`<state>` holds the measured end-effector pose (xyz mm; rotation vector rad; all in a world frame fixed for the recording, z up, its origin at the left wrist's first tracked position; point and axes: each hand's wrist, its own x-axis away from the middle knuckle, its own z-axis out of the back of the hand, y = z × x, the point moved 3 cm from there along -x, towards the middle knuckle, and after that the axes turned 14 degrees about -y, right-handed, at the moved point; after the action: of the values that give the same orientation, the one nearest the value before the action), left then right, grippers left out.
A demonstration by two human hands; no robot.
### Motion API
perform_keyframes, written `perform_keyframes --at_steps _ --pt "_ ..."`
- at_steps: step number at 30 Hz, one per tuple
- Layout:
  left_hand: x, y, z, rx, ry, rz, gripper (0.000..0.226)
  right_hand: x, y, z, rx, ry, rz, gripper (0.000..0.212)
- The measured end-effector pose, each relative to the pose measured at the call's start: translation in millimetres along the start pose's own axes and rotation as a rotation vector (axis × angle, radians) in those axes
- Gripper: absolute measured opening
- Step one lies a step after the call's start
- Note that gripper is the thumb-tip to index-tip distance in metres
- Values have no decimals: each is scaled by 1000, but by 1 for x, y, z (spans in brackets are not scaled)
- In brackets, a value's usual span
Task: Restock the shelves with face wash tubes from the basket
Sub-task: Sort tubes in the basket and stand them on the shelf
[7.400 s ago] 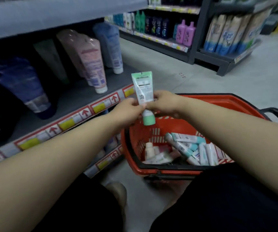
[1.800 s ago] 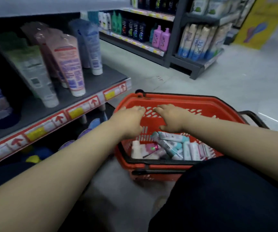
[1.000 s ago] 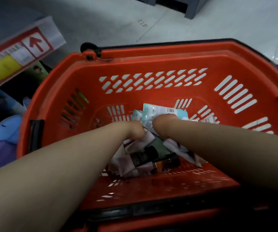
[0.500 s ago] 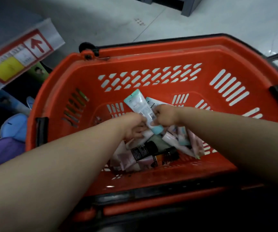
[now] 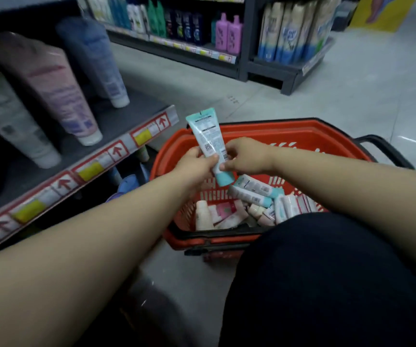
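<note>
A teal and white face wash tube (image 5: pixel 208 139) stands cap-down above the red basket (image 5: pixel 302 136), its printed back toward me. My left hand (image 5: pixel 195 165) grips its lower part from the left, and my right hand (image 5: pixel 243 156) pinches it from the right near the teal cap. Several more tubes (image 5: pixel 249 196) lie in a heap on the basket's floor. To the left is the grey shelf (image 5: pixel 116 121), where a pink tube (image 5: pixel 51 86), a blue tube (image 5: pixel 96 61) and a pale tube (image 5: pixel 9 113) stand cap-down.
A strip of red-arrow price labels (image 5: pixel 116 151) runs along the shelf's front edge. A lower shelf holds blurred products (image 5: pixel 129 184). Across the grey floor (image 5: pixel 352 96) stand dark shelves with bottles (image 5: pixel 227 33). My dark-clothed knee (image 5: pixel 327 284) covers the basket's near right corner.
Both hands have lifted a teal tube out of the basket's heap and raised it above the rim. My view has swung up from the basket's inside to the shelf and aisle.
</note>
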<state>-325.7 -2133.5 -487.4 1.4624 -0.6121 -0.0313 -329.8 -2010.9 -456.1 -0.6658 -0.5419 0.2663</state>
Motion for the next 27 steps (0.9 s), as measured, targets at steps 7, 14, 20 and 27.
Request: perform_keyframes --at_steps 7,14,20,27 --pt "79 65 40 -4 100 -178 27 28 -100 11 35 148 189 37" --pt "145 136 89 -63 207 -369 27 43 -196 36 11 234 379 41" --pt "172 203 133 -231 359 -514 31 38 -273 67 -11 380 502 37" --pt "175 264 197 -468 418 -465 34 -20 -344 108 18 494 492 16"
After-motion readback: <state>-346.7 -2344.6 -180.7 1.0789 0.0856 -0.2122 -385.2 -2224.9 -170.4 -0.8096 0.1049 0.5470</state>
